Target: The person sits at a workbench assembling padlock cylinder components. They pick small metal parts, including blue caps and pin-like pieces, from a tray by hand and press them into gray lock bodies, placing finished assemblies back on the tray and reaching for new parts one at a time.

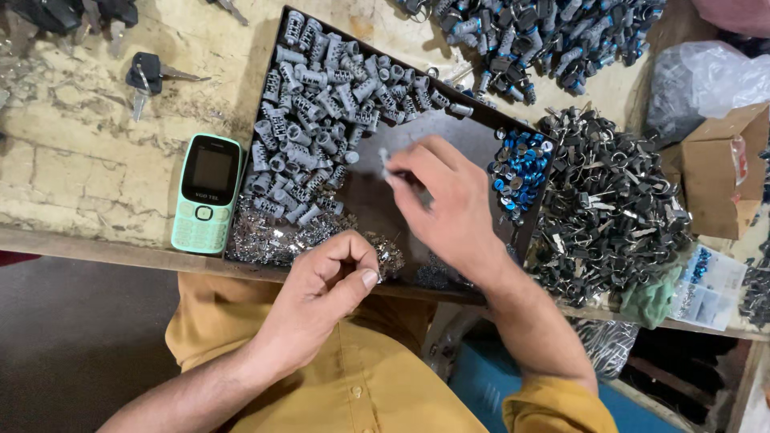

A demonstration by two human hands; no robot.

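Observation:
My right hand (445, 204) hovers over a dark tray (473, 132) and pinches a small grey metal cylinder (385, 164) between thumb and fingers. My left hand (329, 293) is at the tray's near edge, fingers curled tight over a heap of tiny silvery metal bits (281, 240); whether it holds one I cannot tell. A large pile of grey ribbed lock cylinders (321, 112) fills the tray's left and far side. Blue round caps (520, 168) lie at the tray's right side.
A mint-green keypad phone (206, 192) lies left of the tray on a worn wooden bench (80, 160). A heap of keys on rings (609, 208) is at the right, assembled locks (545, 36) beyond, a black-headed key (148, 76) far left, a cardboard box (722, 168) at right.

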